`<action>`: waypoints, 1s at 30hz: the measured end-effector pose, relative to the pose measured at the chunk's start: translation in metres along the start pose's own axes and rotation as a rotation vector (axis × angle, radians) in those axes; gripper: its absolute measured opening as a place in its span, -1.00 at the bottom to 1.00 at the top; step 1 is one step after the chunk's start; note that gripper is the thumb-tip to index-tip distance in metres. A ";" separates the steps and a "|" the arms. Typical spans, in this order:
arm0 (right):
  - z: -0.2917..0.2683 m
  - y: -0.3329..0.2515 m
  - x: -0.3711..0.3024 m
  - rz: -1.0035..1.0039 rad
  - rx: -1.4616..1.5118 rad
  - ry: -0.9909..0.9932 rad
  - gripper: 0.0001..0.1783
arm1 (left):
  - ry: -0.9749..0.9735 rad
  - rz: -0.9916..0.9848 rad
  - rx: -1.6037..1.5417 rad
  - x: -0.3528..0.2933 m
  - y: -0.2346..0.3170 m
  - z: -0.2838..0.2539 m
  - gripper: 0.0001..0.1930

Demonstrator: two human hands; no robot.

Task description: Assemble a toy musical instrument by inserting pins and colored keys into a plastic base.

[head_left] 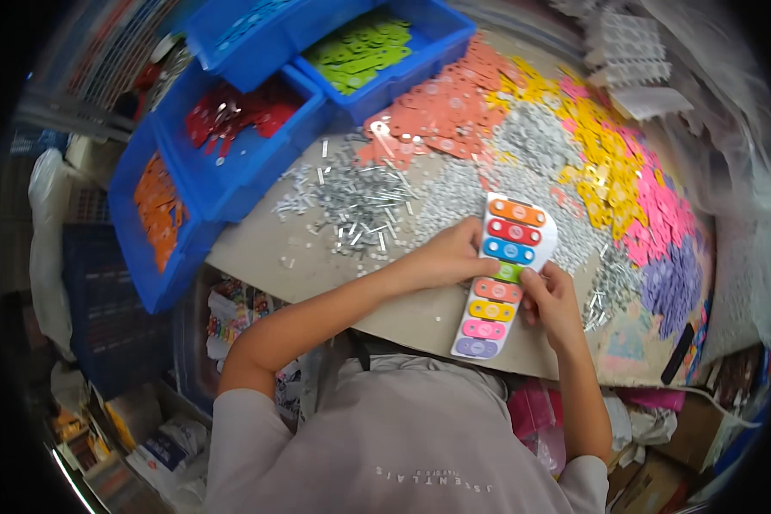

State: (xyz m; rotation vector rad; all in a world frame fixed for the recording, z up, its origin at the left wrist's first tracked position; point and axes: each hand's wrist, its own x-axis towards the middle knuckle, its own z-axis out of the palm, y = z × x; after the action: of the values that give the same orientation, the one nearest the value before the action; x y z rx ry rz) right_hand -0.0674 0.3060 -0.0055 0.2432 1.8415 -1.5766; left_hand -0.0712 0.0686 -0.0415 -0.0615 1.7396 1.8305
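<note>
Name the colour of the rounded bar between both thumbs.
The rounded bar is green, clearest in head view.

a smooth beige table [265, 265] carries loose heaps around a landmark heap of flat coral plastic bars [454, 107]. to its right spread glossy yellow plastic bars [604, 163], then bright pink plastic bars [664, 218], and, lower right, flat purple plastic bars [672, 283]. just below the coral heap lie small grey pieces [454, 201]; to its lower left, shiny silver metal strips [368, 201].

white toy xylophone [510, 272] w/ 8 multicol. bars [492, 310]; held slanted over table edge [403, 329]
</note>
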 end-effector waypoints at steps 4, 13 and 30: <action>0.007 0.007 -0.003 -0.069 0.029 0.061 -0.75 | 0.046 0.082 0.138 -0.003 0.008 0.004 -0.56; 0.015 0.014 0.003 -0.160 0.087 0.134 -0.78 | 0.143 0.218 0.203 -0.006 -0.007 0.007 -0.61; 0.019 0.042 -0.019 -0.549 -0.046 0.452 -0.92 | 1.311 0.209 0.916 -0.134 -0.046 -0.123 -0.84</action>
State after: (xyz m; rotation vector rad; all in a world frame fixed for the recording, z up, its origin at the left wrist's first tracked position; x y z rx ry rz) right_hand -0.0229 0.3038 -0.0283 0.0742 2.4421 -1.9573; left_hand 0.0143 -0.0988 -0.0419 -0.8743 3.4000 0.8282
